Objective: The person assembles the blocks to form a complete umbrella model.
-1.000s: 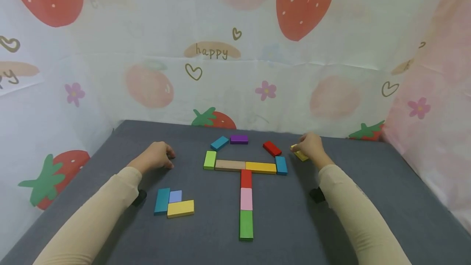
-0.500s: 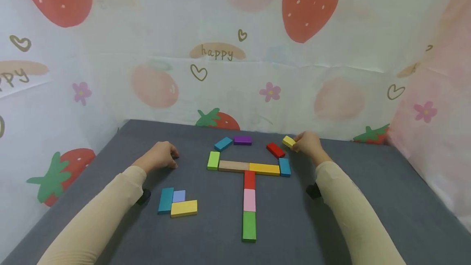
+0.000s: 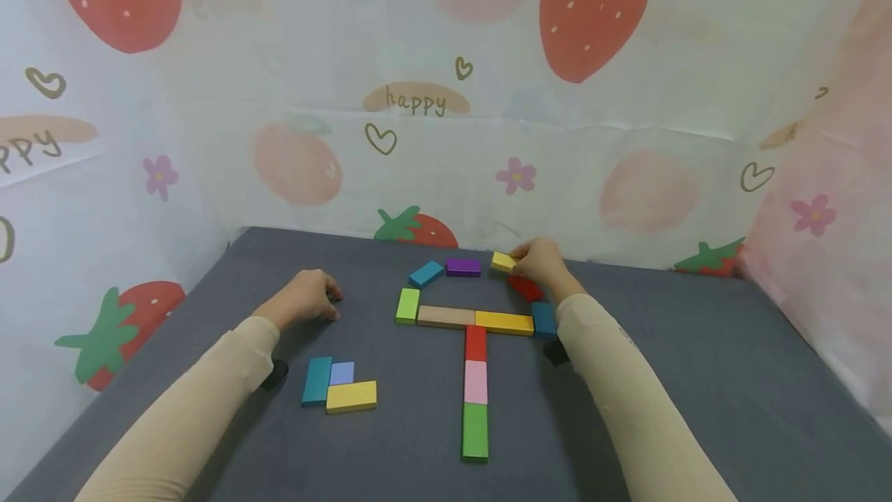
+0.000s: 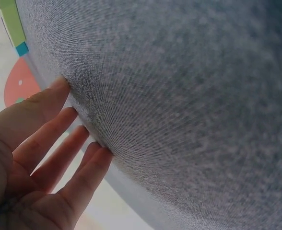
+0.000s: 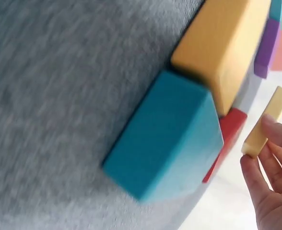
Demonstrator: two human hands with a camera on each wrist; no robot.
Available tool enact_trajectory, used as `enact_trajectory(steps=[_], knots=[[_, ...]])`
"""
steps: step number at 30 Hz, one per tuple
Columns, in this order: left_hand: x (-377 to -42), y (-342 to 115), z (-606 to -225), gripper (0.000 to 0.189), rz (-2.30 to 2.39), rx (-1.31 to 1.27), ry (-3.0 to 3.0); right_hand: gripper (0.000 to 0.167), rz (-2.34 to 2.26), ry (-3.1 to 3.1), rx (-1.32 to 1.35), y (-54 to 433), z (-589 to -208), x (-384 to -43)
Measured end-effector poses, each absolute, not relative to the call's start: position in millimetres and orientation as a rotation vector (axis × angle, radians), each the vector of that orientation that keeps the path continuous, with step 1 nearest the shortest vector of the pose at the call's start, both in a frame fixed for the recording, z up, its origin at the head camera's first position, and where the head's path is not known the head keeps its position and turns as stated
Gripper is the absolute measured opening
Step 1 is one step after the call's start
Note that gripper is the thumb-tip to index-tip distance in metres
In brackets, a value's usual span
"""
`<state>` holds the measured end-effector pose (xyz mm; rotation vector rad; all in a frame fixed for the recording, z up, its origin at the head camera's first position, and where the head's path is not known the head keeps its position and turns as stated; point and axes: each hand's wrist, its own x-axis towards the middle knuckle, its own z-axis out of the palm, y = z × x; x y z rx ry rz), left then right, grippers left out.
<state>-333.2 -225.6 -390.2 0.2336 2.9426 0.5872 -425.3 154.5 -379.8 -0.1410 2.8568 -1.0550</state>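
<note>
Between thumb and fingers, my right hand (image 3: 543, 263) pinches a yellow block (image 5: 267, 120) at the far side of the table. In the head view that block lies between the purple block (image 3: 463, 268) and the tilted red block (image 3: 526, 287), which the hand partly covers. Below the right wrist sits a blue block (image 3: 543, 319), touching the end of an orange-yellow block (image 3: 505, 322). My left hand (image 3: 301, 300) rests on the grey cloth at the left with loosely bent fingers (image 4: 90, 175) and holds nothing. To its right stands a lime block (image 3: 407, 306).
A tan block (image 3: 446, 317) extends the crossbar; a red block (image 3: 476, 342), pink block (image 3: 476, 382) and green block (image 3: 475, 431) run down from it. A small blue block (image 3: 426, 274) lies at the back. Teal (image 3: 317, 381), lavender (image 3: 342, 373) and yellow blocks (image 3: 351, 397) cluster front left.
My right hand has picked up the yellow block and carried it left, past the red block, toward the purple one. My left hand has stayed in place; the head view has shifted slightly.
</note>
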Motion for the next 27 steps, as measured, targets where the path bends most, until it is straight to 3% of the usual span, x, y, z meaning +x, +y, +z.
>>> enact_trajectory(steps=[27], knots=[[-336.1, -227.1, -396.7, 0.033, 0.608, 0.206, 2.943, 0.036, -1.073, 2.858, -0.135, 135.2, -388.2, -434.1]])
